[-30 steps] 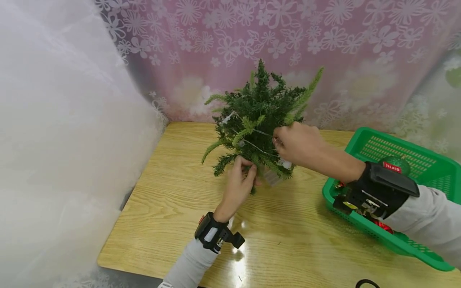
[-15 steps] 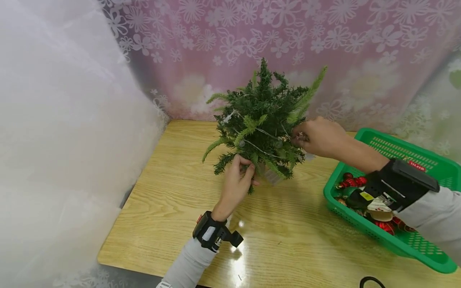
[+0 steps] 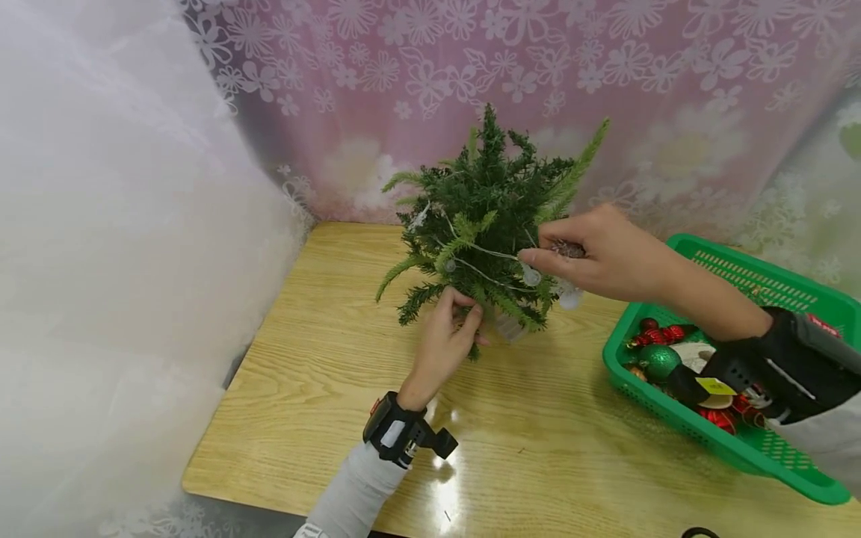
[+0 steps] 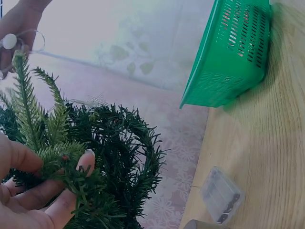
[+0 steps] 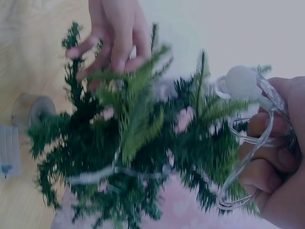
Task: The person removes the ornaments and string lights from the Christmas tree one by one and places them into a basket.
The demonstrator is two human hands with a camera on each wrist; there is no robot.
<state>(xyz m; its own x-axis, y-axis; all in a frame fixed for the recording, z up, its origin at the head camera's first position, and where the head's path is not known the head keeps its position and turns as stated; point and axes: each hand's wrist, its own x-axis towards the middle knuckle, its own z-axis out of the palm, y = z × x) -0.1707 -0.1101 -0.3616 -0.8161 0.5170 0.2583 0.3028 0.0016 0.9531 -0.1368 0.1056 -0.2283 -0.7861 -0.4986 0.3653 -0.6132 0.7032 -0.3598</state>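
Note:
A small artificial Christmas tree (image 3: pixel 494 187) stands on the wooden table, a wire of string lights (image 3: pixel 491 252) draped across its front. My left hand (image 3: pixel 440 340) pinches a low front branch (image 4: pixel 71 162) between thumb and fingers. At the tree's right side, my right hand (image 3: pixel 608 254) holds a looped bundle of the clear light wire, its fingers curled round it. A round white bulb (image 5: pixel 240 82) sticks out beside those fingers in the right wrist view. From the bundle, wire runs to the branches. The tree's trunk is hidden by foliage.
A green plastic basket (image 3: pixel 673 412) stands to the right, with a green ball (image 3: pixel 661 362) and red ornaments (image 3: pixel 718 420) inside. A clear battery box (image 4: pixel 220 193) lies by the tree's round base (image 5: pixel 33 112). A floral curtain (image 3: pixel 377 97) hangs behind.
My right hand has moved right and slightly up from the tree's front, holding the string lights; its thumb now extends toward the bulb. The left hand stays on the branch.

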